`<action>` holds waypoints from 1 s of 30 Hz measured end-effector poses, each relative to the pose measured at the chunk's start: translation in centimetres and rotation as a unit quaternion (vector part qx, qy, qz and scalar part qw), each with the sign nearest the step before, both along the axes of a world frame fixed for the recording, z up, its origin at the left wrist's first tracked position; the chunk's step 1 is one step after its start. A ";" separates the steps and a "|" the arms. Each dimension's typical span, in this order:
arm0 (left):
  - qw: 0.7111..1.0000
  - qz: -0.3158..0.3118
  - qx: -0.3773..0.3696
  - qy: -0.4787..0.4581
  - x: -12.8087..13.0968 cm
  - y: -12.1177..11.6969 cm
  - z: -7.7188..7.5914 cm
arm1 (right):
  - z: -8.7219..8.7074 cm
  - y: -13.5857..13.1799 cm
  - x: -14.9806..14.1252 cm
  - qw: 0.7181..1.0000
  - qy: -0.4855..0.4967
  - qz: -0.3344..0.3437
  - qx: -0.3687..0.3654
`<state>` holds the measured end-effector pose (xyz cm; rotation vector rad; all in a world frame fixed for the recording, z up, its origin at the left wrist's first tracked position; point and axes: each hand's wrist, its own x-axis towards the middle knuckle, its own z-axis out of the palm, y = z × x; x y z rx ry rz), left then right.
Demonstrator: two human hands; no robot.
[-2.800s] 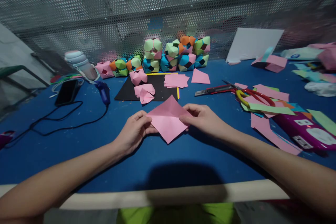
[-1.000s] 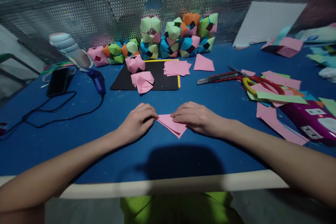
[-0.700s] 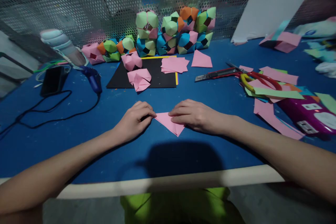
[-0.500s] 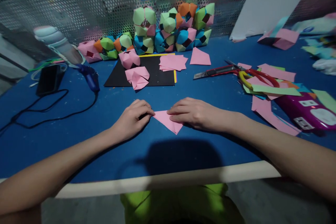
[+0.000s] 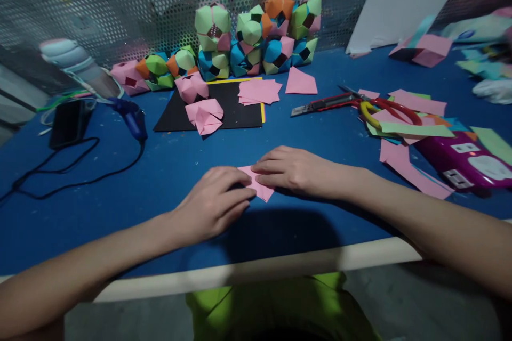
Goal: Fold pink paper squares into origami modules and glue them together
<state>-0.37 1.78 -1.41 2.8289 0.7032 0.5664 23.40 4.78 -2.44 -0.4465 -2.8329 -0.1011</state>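
A pink origami paper [image 5: 263, 191], folded to a small triangular shape with its point toward me, lies on the blue table between my hands. My left hand [image 5: 214, 200] rests over the paper's left end, its fingers stretched and slightly apart, covering that corner. From the right, my right hand [image 5: 294, 170] holds the sheet down against the table, fingers close together along the upper fold. The paper's right part is hidden beneath it. Beyond my hands, a partly folded pink piece [image 5: 205, 116] and a pink paper ball [image 5: 192, 87] sit on black card [image 5: 236, 112].
Colourful paper balls [image 5: 214, 26] are stacked at the back. Pink sheets [image 5: 260, 90] lie on the card. At right are a box cutter [image 5: 324, 104], scissors [image 5: 394, 109], paper scraps and a purple power strip [image 5: 466, 162]. A phone [image 5: 68, 122], cable, glue gun [image 5: 130, 117] and bottle [image 5: 76, 64] stand left.
The pink square, first held up by both hands, is folded over on the table. My left hand has gone from pinching its left corner to lying over it; my right hand stays on it.
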 end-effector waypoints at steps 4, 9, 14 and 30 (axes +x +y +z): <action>0.999 -0.028 0.020 0.026 0.7 -0.9 -0.6 | 0.1 0.0 0.0 1.000 -0.005 0.000 -0.011; 0.999 -0.022 0.007 0.049 0.9 -0.8 -1.2 | 0.2 0.0 0.0 1.000 -0.003 0.004 -0.014; 0.997 -0.025 0.002 0.073 1.0 -0.9 -1.0 | 0.3 -0.1 0.0 1.000 -0.003 0.001 -0.009; 0.996 -0.043 -0.012 0.079 1.0 -0.9 -0.8 | 0.6 0.0 0.4 1.000 -0.023 -0.018 0.004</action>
